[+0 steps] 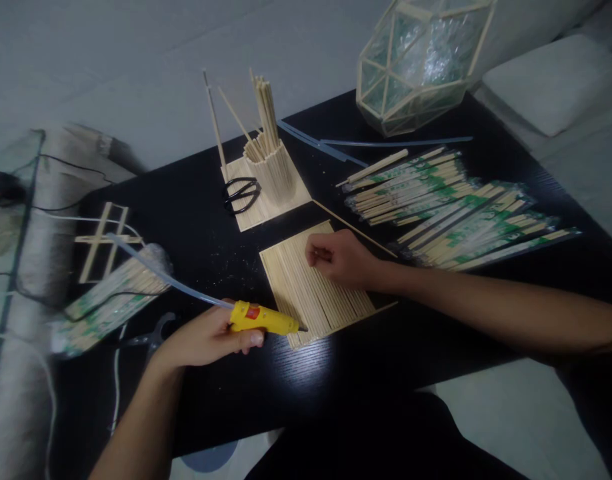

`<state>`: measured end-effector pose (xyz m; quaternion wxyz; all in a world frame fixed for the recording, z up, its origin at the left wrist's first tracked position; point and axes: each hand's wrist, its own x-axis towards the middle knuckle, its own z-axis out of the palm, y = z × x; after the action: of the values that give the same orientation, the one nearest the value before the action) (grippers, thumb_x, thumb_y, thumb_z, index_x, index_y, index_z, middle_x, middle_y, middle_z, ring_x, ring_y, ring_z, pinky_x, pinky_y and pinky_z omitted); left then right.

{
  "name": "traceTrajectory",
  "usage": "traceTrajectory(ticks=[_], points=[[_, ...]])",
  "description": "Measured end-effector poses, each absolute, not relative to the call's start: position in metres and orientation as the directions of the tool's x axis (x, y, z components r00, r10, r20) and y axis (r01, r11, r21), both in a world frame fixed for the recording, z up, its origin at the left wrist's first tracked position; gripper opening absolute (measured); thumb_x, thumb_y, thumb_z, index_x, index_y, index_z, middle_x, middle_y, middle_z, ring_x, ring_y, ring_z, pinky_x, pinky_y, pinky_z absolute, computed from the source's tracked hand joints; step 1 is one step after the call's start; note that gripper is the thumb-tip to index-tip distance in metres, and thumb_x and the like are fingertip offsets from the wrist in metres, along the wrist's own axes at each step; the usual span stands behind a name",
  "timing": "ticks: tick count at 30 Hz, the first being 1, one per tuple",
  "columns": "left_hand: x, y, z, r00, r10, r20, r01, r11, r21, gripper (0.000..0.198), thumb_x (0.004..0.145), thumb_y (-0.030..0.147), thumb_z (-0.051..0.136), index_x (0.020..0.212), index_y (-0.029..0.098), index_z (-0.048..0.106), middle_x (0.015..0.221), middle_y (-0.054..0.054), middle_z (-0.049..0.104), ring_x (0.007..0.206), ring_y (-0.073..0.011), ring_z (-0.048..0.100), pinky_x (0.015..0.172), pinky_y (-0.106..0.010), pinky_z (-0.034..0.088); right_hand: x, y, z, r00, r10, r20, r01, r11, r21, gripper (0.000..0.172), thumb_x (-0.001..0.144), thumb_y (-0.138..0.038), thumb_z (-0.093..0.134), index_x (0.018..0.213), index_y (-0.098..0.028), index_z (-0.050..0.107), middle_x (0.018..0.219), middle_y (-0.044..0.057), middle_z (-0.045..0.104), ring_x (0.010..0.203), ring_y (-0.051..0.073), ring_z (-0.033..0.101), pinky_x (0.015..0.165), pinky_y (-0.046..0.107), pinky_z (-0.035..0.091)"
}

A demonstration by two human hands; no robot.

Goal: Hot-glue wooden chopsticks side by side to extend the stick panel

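My left hand [211, 337] is wrapped round a yellow glue gun [266, 320] with a long translucent glue stick [171, 277] coming out of its back. The dark nozzle points right, at the lower left part of a flat panel [311, 287] made of thin wooden sticks laid side by side. My right hand [343, 257] is over the upper right part of that panel, its fingers curled in; whether anything is between them is hidden. A thin strip runs along the panel's lower edge and sticks out past its right corner.
Behind the panel, a stick-made cup [276, 173] holding sticks stands on a wooden base beside black-handled scissors [241, 193]. Packaged chopsticks [436, 193] lie right, another pack [116, 293] left. A geometric frame [416, 67] stands at the back right; cables hang left.
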<state>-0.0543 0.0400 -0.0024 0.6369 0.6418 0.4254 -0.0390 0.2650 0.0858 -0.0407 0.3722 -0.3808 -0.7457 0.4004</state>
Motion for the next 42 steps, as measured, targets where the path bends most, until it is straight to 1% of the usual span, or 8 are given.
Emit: traceTrajectory(ticks=[4,7,17,21,24,28,35,42], points=[[-0.054,0.039,-0.001,0.638,0.469,-0.611,0.622,0.153,0.768,0.046,0.099,0.06,0.066,0.098,0.015,0.073,0.08,-0.006,0.072,0.07,-0.0167,0.067,0.062,-0.026,0.057,0.265,0.086,-0.04,-0.433,0.866,0.249,0.268,0.387,-0.882,0.019,0.077,-0.002,0.054,0.073,-0.019,0.059,0.059,-0.008,0.049,0.056,0.008,0.044,0.06,0.024,0.032],[-0.05,0.038,0.0,0.649,0.482,-0.589,0.615,0.124,0.779,0.046,0.099,0.061,0.065,0.099,0.015,0.073,0.081,-0.005,0.071,0.068,-0.0158,0.064,0.06,-0.024,0.054,0.265,0.086,-0.04,-0.431,0.865,0.258,0.266,0.395,-0.879,0.018,0.076,-0.002,0.054,0.072,-0.019,0.059,0.059,-0.008,0.049,0.055,0.008,0.044,0.06,0.024,0.031],[-0.04,0.038,0.006,0.673,0.538,-0.507,0.639,-0.078,0.765,0.039,0.102,0.055,0.063,0.101,0.017,0.074,0.078,-0.001,0.066,0.065,-0.0138,0.058,0.057,-0.022,0.046,0.265,0.085,-0.039,-0.431,0.872,0.232,0.275,0.372,-0.887,0.018,0.077,-0.003,0.054,0.072,-0.019,0.059,0.06,-0.007,0.051,0.056,0.009,0.046,0.061,0.024,0.033],[-0.038,0.04,0.008,0.706,0.532,-0.468,0.617,-0.137,0.775,0.036,0.104,0.051,0.061,0.1,0.018,0.075,0.078,0.0,0.067,0.065,-0.0135,0.059,0.058,-0.022,0.047,0.265,0.086,-0.039,-0.433,0.867,0.247,0.273,0.387,-0.881,0.018,0.077,-0.003,0.054,0.072,-0.019,0.059,0.059,-0.008,0.05,0.056,0.008,0.046,0.06,0.024,0.032],[-0.036,0.04,0.01,0.707,0.548,-0.448,0.608,-0.147,0.78,0.033,0.103,0.049,0.063,0.098,0.019,0.075,0.076,0.0,0.066,0.062,-0.0129,0.057,0.056,-0.022,0.045,0.265,0.085,-0.039,-0.437,0.862,0.258,0.268,0.398,-0.877,0.018,0.077,-0.003,0.053,0.073,-0.019,0.059,0.06,-0.008,0.051,0.056,0.009,0.047,0.06,0.024,0.032],[-0.036,0.04,0.009,0.712,0.559,-0.425,0.589,-0.145,0.795,0.031,0.103,0.047,0.064,0.094,0.019,0.074,0.07,0.002,0.062,0.057,-0.012,0.053,0.053,-0.021,0.043,0.265,0.085,-0.038,-0.434,0.872,0.225,0.281,0.368,-0.886,0.018,0.076,-0.003,0.054,0.072,-0.02,0.059,0.06,-0.007,0.051,0.056,0.009,0.047,0.06,0.024,0.032],[-0.039,0.04,0.006,0.704,0.564,-0.432,0.602,-0.151,0.784,0.031,0.103,0.047,0.065,0.092,0.019,0.073,0.072,0.002,0.063,0.06,-0.0125,0.057,0.055,-0.021,0.045,0.265,0.085,-0.04,-0.434,0.863,0.258,0.262,0.394,-0.881,0.018,0.077,-0.003,0.053,0.073,-0.019,0.059,0.061,-0.007,0.052,0.056,0.009,0.047,0.061,0.024,0.032],[-0.04,0.04,0.005,0.702,0.585,-0.407,0.582,-0.141,0.801,0.033,0.103,0.046,0.064,0.084,0.02,0.068,0.065,0.004,0.057,0.056,-0.0113,0.053,0.05,-0.021,0.041,0.265,0.085,-0.038,-0.437,0.865,0.247,0.27,0.388,-0.881,0.018,0.077,-0.003,0.053,0.073,-0.02,0.059,0.06,-0.008,0.049,0.056,0.009,0.045,0.061,0.024,0.031]])
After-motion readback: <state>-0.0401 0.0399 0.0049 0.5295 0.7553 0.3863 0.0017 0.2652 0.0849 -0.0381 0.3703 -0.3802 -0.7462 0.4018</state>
